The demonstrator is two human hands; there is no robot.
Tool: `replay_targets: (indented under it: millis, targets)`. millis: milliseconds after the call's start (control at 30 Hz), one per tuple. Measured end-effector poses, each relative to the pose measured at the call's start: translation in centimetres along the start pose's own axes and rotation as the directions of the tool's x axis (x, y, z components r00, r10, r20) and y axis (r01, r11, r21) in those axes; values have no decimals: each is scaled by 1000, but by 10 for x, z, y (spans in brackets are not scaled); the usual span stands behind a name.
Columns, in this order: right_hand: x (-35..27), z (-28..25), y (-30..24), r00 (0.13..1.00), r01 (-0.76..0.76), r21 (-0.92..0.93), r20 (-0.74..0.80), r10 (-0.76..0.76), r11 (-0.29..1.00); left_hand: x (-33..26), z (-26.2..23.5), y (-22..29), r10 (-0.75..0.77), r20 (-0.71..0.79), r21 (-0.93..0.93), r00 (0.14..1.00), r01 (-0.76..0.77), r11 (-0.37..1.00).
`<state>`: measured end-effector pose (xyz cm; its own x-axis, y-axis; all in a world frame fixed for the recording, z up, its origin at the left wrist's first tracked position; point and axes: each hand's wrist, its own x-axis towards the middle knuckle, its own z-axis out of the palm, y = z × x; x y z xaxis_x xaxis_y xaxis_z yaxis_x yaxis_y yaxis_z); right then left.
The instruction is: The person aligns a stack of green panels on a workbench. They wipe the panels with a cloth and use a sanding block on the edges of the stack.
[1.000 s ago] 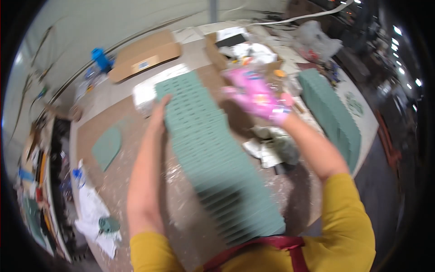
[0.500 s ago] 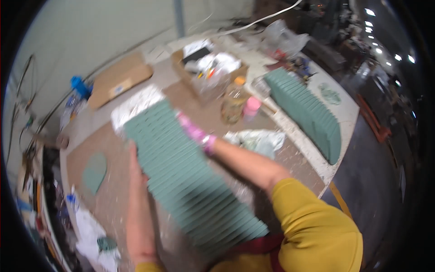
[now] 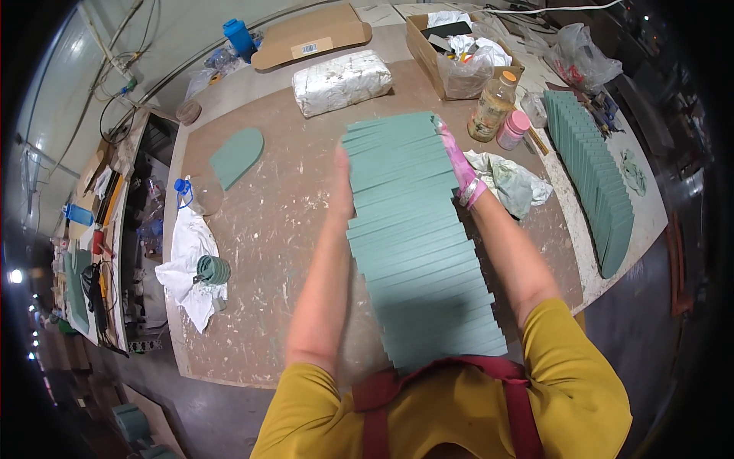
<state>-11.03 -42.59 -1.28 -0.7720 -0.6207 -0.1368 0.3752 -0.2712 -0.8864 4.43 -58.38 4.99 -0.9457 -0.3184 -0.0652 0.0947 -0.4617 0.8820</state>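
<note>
A long stack of thin green slabs (image 3: 417,237) leans from my chest out over the brown worktable (image 3: 267,229). My left hand (image 3: 342,180) presses flat against the stack's left side near its far end. My right hand (image 3: 457,164), in a pink glove, presses against the stack's right side opposite. The stack is squeezed between both hands, and the slabs fan slightly sideways.
A second row of green slabs (image 3: 592,180) stands at the right edge. Behind are a wrapped white block (image 3: 342,80), a cardboard box (image 3: 459,46), a bottle (image 3: 492,107), a pink-capped jar (image 3: 512,130), a rag (image 3: 508,180). An arched green piece (image 3: 235,157) and white cloth (image 3: 187,260) lie left.
The view has swung down and settled; the stack now lies straighter in front of me. My right hand moved from the stack's top onto its right side.
</note>
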Motion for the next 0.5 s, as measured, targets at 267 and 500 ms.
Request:
replay_targets:
  millis: [267, 500]
  targets:
    - [-33, -2, -5, 987, 160, -35, -6, -160, 987, 10, 8, -12, 205, 2, 73, 979, -205, 976]
    - [-10, -11, -27, 940, 207, -476, -146, -309, 855, 5, 7, -19, 136, 12, 129, 991, -136, 982]
